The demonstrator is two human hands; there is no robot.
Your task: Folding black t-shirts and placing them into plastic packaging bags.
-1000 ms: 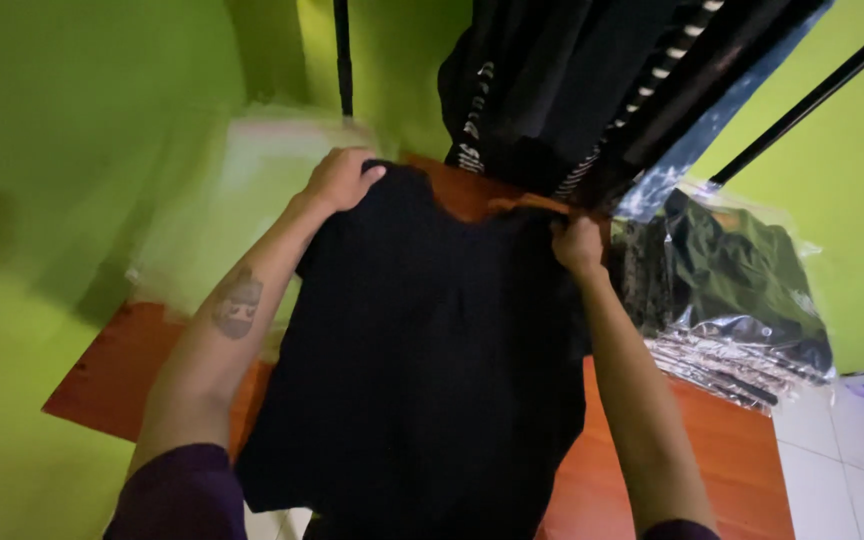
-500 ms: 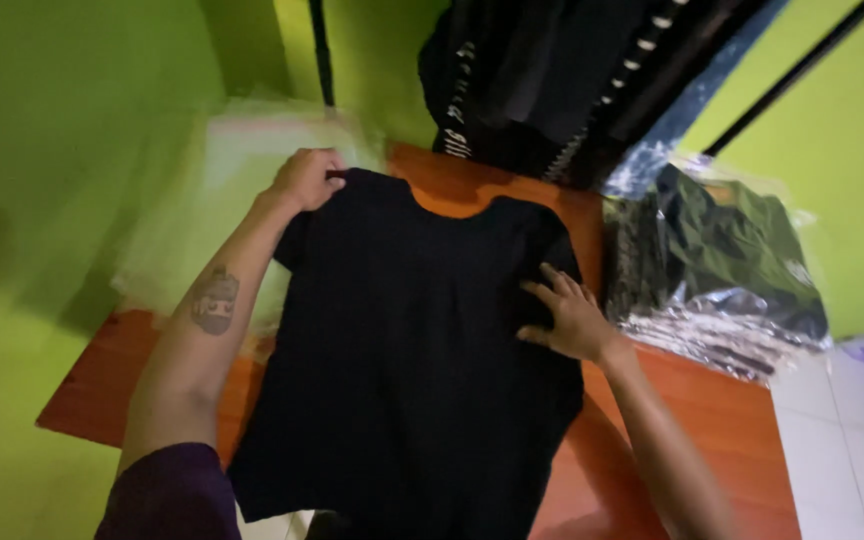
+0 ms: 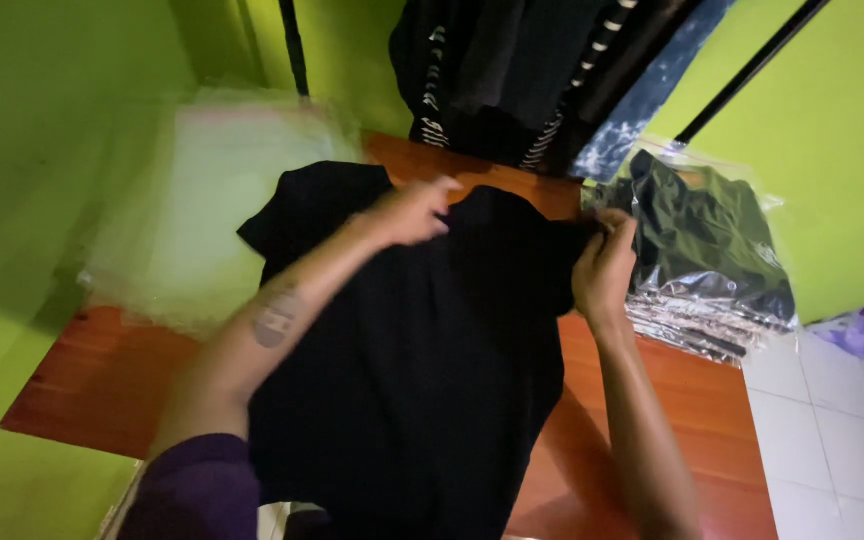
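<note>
A black T-shirt (image 3: 422, 360) lies spread flat on a reddish wooden table (image 3: 102, 370), its collar at the far end. My left hand (image 3: 414, 210) reaches across the shirt and rests near the collar, fingers loosely together. My right hand (image 3: 604, 268) pinches the shirt's right sleeve edge at the shoulder. The shirt's bottom hem hangs off the near table edge.
A stack of clear plastic bags with folded dark green garments (image 3: 707, 240) lies at the table's right. A pile of clear plastic bags (image 3: 212, 210) lies at the left. Dark clothes (image 3: 512, 70) hang behind on a rack. Green walls surround; white tiled floor (image 3: 842, 420) at the right.
My left hand left the shirt's left shoulder and moved right to the collar. My right hand lifted from the shirt's chest and took hold of the right sleeve edge.
</note>
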